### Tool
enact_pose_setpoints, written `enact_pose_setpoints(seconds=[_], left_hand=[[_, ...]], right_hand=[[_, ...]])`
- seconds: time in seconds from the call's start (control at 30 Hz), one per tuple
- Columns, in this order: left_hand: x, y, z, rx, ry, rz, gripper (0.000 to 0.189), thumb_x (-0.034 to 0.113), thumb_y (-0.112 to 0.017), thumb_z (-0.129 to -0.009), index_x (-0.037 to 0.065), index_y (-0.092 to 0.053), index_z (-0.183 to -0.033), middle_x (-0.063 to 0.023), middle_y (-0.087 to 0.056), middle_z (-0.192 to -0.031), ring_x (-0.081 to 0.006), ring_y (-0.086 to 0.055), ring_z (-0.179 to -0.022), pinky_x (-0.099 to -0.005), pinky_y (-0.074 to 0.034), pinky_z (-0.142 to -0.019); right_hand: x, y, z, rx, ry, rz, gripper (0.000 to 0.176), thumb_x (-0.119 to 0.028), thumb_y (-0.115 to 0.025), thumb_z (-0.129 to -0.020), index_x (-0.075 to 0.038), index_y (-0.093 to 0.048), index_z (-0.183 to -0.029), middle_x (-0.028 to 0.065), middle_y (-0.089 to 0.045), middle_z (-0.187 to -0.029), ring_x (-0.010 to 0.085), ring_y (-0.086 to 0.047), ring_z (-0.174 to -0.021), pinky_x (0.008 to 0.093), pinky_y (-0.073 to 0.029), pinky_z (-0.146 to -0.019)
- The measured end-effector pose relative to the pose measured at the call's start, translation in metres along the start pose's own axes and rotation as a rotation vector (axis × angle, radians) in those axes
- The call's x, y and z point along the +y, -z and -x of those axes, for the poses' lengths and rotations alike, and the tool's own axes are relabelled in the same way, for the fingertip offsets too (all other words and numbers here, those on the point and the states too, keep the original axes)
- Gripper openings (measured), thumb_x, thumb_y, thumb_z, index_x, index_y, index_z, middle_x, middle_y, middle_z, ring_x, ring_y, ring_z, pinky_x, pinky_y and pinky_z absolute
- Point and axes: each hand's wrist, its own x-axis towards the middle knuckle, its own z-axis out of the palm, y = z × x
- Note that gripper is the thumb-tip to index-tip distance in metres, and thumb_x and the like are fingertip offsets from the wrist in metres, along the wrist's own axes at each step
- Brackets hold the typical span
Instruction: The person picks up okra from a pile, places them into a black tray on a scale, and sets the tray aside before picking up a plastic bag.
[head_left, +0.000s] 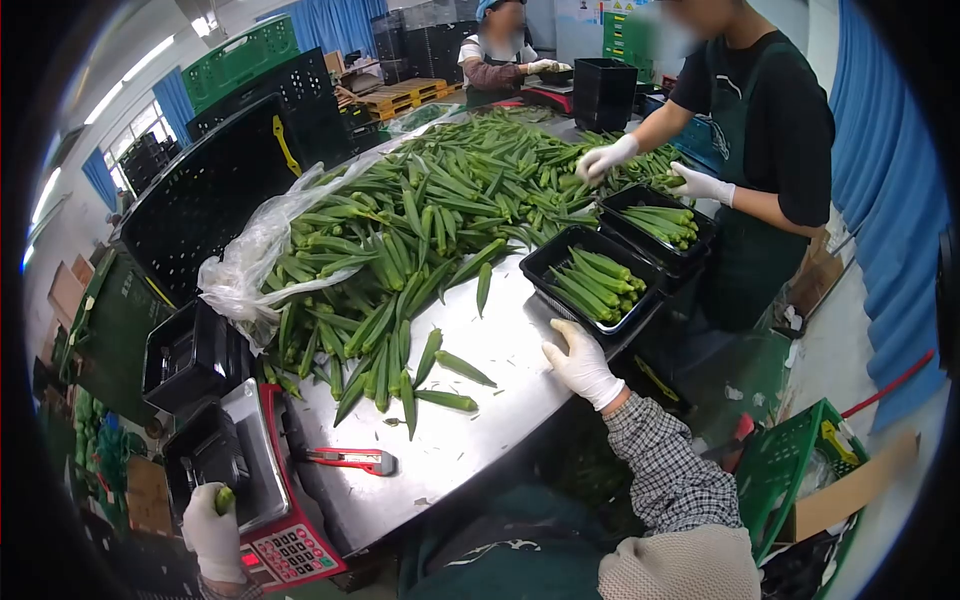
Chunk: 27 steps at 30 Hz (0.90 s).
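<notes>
My left hand (212, 538), in a white glove, is closed around an okra pod (225, 499) whose cut end shows. It is beside an empty-looking black plastic tray (193, 452) on a red digital scale (278, 490). My right hand (584, 366), also gloved, is open with thumb and fingers apart. Its fingertips lie right at the near side of a black tray (543, 279) filled with lined-up okra (597, 284). A large heap of loose okra (400, 235) covers the metal table (470, 410) ahead of me, with several stray pods at its near edge.
A red utility knife (350, 459) lies by the scale. Stacked black trays (190, 352) stand behind it, and clear plastic (245, 275) edges the heap. At right, a person in gloves (760, 140) handles okra over another filled tray (690, 258). Another person (497, 55) works at the far end.
</notes>
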Motion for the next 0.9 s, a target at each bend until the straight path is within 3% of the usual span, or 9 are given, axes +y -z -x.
enact_pose_setpoints(seconds=[0.13,0.27,0.33,0.53,0.7,0.73,0.8,0.87,0.9], left_hand=[[0.006,0.011,-0.002,0.036,0.065,0.362,0.041,-0.007,-0.069,-0.062,-0.002,-0.059,-0.101,-0.0128,-0.062,-0.092,-0.0232,-0.060,-0.085,-0.0297,-0.046,-0.079],[-0.012,0.010,-0.031,0.113,-0.028,0.371,0.036,-0.009,-0.066,-0.065,-0.002,-0.058,-0.099,-0.0109,-0.061,-0.092,-0.0204,-0.059,-0.086,-0.0284,-0.045,-0.079],[-0.017,0.001,-0.049,0.112,-0.118,0.303,0.032,-0.005,-0.067,-0.067,-0.001,-0.058,-0.097,-0.0127,-0.060,-0.089,-0.0238,-0.059,-0.083,-0.0301,-0.045,-0.077],[-0.028,-0.005,-0.073,-0.047,-0.170,0.205,0.022,0.004,-0.066,-0.069,0.001,-0.063,-0.091,-0.0153,-0.062,-0.087,-0.0313,-0.060,-0.083,-0.0349,-0.047,-0.075],[-0.029,-0.004,-0.077,-0.295,-0.177,0.129,0.032,0.004,-0.067,-0.065,0.000,-0.063,-0.097,-0.0164,-0.062,-0.090,-0.0312,-0.060,-0.086,-0.0348,-0.047,-0.077],[-0.026,0.001,-0.074,-0.235,-0.172,0.015,0.035,0.009,-0.070,-0.065,0.003,-0.063,-0.099,-0.0137,-0.062,-0.098,-0.0311,-0.057,-0.093,-0.0374,-0.046,-0.081],[-0.004,0.011,-0.061,0.095,-0.236,-0.243,0.039,0.008,-0.070,-0.065,0.003,-0.061,-0.103,-0.0135,-0.060,-0.104,-0.0311,-0.056,-0.096,-0.0391,-0.044,-0.083],[0.036,0.025,-0.046,0.286,-0.288,0.066,0.035,0.000,-0.067,-0.066,0.002,-0.059,-0.100,-0.0135,-0.061,-0.100,-0.0305,-0.057,-0.094,-0.0377,-0.045,-0.083],[0.064,0.034,-0.035,0.267,-0.268,0.271,0.031,-0.002,-0.066,-0.065,0.001,-0.061,-0.096,-0.0136,-0.062,-0.096,-0.0294,-0.059,-0.090,-0.0355,-0.047,-0.079]], right_hand=[[0.008,0.018,-0.003,-0.014,-0.130,-0.078,0.046,-0.019,-0.061,-0.082,0.005,-0.050,-0.120,0.0217,-0.054,-0.119,0.0301,-0.052,-0.112,0.0343,-0.040,-0.097],[0.007,0.020,0.001,0.015,-0.094,0.006,0.044,-0.017,-0.062,-0.080,0.005,-0.051,-0.117,0.0214,-0.056,-0.115,0.0309,-0.054,-0.108,0.0352,-0.041,-0.094],[0.004,0.020,0.006,0.043,-0.043,0.042,0.042,-0.017,-0.061,-0.079,0.004,-0.053,-0.114,0.0211,-0.058,-0.110,0.0326,-0.055,-0.103,0.0372,-0.043,-0.091],[-0.013,0.019,0.018,-0.003,0.188,0.088,0.030,-0.010,-0.063,-0.075,0.003,-0.058,-0.102,0.0181,-0.060,-0.102,0.0343,-0.056,-0.096,0.0401,-0.044,-0.086],[-0.038,0.013,0.019,-0.101,0.211,0.029,0.027,-0.009,-0.063,-0.075,0.000,-0.060,-0.100,0.0172,-0.060,-0.103,0.0334,-0.055,-0.098,0.0395,-0.043,-0.087],[-0.047,0.012,0.017,-0.128,0.243,0.020,0.026,-0.008,-0.063,-0.075,0.000,-0.060,-0.100,0.0168,-0.060,-0.103,0.0329,-0.055,-0.098,0.0383,-0.043,-0.087],[-0.068,0.004,0.008,-0.165,0.309,0.002,0.024,-0.005,-0.062,-0.076,0.000,-0.060,-0.100,0.0160,-0.060,-0.103,0.0318,-0.056,-0.098,0.0361,-0.044,-0.087],[-0.079,-0.012,-0.005,-0.255,0.367,-0.013,0.025,-0.009,-0.062,-0.076,-0.002,-0.061,-0.099,0.0152,-0.060,-0.102,0.0326,-0.056,-0.095,0.0379,-0.045,-0.083],[-0.087,-0.022,-0.013,-0.307,0.403,0.001,0.025,-0.010,-0.061,-0.076,-0.003,-0.061,-0.099,0.0150,-0.060,-0.102,0.0323,-0.056,-0.095,0.0378,-0.045,-0.083]])
